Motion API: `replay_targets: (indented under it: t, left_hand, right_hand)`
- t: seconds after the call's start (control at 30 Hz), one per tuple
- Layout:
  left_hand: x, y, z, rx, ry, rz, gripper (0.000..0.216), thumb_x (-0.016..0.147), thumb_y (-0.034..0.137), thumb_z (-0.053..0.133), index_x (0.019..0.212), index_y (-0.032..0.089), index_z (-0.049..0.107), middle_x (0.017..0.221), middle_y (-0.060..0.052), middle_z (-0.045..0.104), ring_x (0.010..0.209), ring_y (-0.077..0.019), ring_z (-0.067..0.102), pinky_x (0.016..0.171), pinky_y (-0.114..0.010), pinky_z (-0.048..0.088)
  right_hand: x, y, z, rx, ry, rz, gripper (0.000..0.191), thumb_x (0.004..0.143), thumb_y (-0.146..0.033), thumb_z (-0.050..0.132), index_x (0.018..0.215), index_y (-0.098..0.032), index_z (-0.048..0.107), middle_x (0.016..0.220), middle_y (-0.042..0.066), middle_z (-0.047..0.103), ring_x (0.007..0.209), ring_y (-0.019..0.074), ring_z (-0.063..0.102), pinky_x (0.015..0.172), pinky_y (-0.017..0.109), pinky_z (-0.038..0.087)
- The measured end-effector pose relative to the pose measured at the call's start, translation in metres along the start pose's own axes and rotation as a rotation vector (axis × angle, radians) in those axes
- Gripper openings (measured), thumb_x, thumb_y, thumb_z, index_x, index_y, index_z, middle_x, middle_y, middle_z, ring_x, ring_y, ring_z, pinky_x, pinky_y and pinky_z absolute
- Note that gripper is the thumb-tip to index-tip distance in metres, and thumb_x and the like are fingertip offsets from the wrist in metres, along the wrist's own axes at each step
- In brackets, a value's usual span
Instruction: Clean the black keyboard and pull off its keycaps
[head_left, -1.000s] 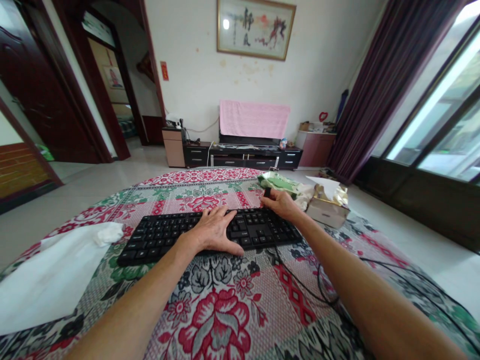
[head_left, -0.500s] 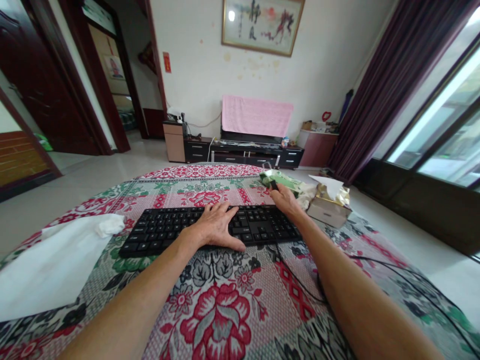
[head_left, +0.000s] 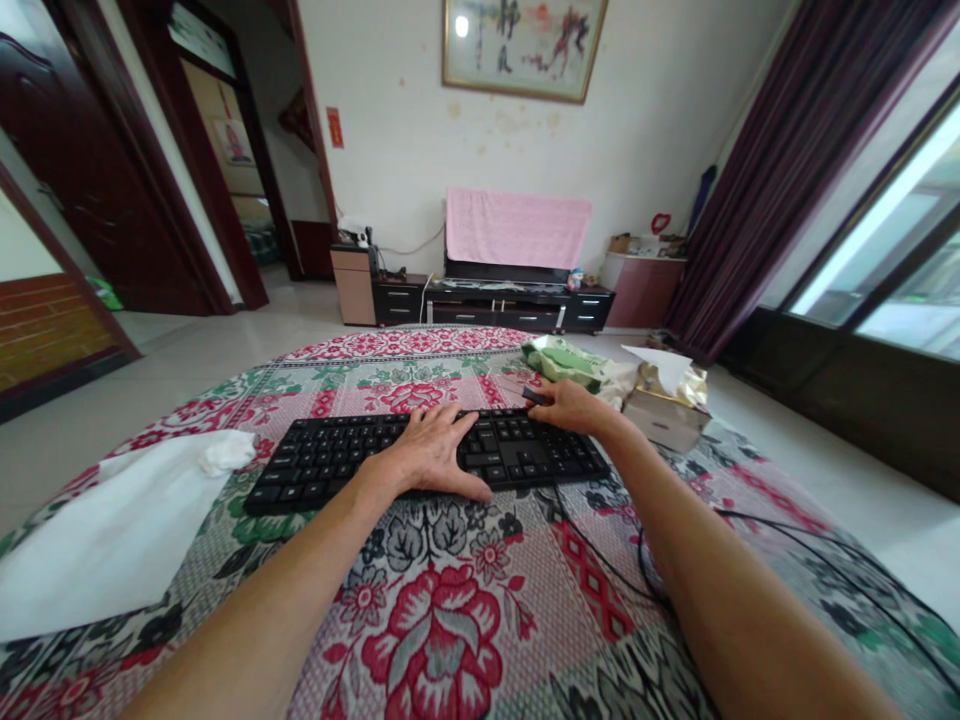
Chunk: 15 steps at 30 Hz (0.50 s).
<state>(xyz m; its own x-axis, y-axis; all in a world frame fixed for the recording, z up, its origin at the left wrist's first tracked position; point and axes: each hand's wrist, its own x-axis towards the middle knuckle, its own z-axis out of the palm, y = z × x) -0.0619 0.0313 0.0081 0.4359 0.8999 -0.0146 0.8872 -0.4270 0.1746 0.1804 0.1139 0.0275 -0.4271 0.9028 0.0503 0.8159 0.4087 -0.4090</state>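
A black keyboard (head_left: 517,452) lies across the floral tablecloth in front of me. My left hand (head_left: 431,450) is spread over its middle, fingers apart and resting on it, the thumb at the near edge. At the keyboard's far right edge, my right hand (head_left: 574,408) is closed on a small black tool (head_left: 534,396). Its tip points left and seems to carry thin pale strands, too faint to make out. The keyboard's cable (head_left: 592,545) runs from the near edge toward my right forearm.
A white cloth (head_left: 127,525) lies on the left of the table (head_left: 427,640). Behind my right hand are a green and white packet (head_left: 562,360) and a tissue box (head_left: 664,415). Black cables (head_left: 810,540) trail at the right. A TV cabinet (head_left: 487,312) stands beyond.
My right hand has turned and come slightly nearer along the keyboard's far edge, swinging the black tool to point left. My left hand stays on the keyboard. The view has shifted slightly.
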Motion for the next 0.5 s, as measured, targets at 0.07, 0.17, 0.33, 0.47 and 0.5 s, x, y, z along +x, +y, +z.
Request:
replay_targets:
  t: [0.07, 0.17, 0.33, 0.47, 0.5]
  left_hand:
    - [0.0, 0.0, 0.0, 0.004, -0.005, -0.003, 0.119, 0.046, 0.084, 0.052, 0.143, 0.022, 0.023, 0.152, -0.013, 0.016, 0.135, -0.0413, 0.015, 0.108, -0.056, 0.011]
    - [0.0, 0.0, -0.001, 0.004, -0.006, -0.001, 0.121, 0.045, 0.085, 0.051, 0.143, 0.021, 0.023, 0.151, -0.014, 0.016, 0.134, -0.0421, 0.015, 0.108, -0.056, 0.012]
    - [0.001, -0.002, 0.0, -0.014, 0.011, 0.018, 0.118, 0.045, 0.085, 0.051, 0.143, 0.025, 0.024, 0.151, -0.013, 0.019, 0.134, -0.0413, 0.016, 0.107, -0.057, 0.013]
    - [0.001, -0.002, 0.0, -0.02, 0.005, 0.012, 0.119, 0.044, 0.086, 0.051, 0.143, 0.025, 0.023, 0.151, -0.013, 0.019, 0.134, -0.0425, 0.016, 0.107, -0.057, 0.012]
    - [0.001, -0.002, 0.0, -0.021, 0.003, 0.012, 0.119, 0.044, 0.086, 0.051, 0.143, 0.025, 0.023, 0.151, -0.013, 0.019, 0.134, -0.0423, 0.016, 0.108, -0.057, 0.012]
  right_hand:
    - [0.001, 0.003, 0.001, 0.004, -0.004, -0.024, 0.027, 0.068, -0.026, 0.055, 0.085, -0.013, 0.071, 0.066, 0.005, 0.063, 0.059, 0.0155, 0.052, 0.057, 0.029, 0.039]
    - [0.002, 0.008, 0.003, 0.051, 0.025, -0.063, 0.024, 0.069, -0.026, 0.055, 0.083, -0.016, 0.072, 0.067, 0.003, 0.063, 0.06, 0.0153, 0.052, 0.057, 0.028, 0.039]
    - [0.002, 0.014, 0.002, 0.102, 0.081, -0.038, 0.023, 0.071, -0.029, 0.055, 0.082, -0.018, 0.072, 0.062, 0.001, 0.061, 0.059, 0.0145, 0.051, 0.058, 0.027, 0.04]
    - [0.006, 0.015, 0.004, 0.074, 0.146, 0.01, 0.028, 0.074, -0.028, 0.052, 0.089, -0.018, 0.073, 0.057, 0.0, 0.058, 0.058, 0.0151, 0.051, 0.061, 0.028, 0.041]
    - [0.009, 0.014, 0.005, 0.055, 0.162, 0.018, 0.028, 0.074, -0.027, 0.051, 0.09, -0.019, 0.073, 0.056, -0.001, 0.057, 0.059, 0.0154, 0.052, 0.062, 0.028, 0.041]
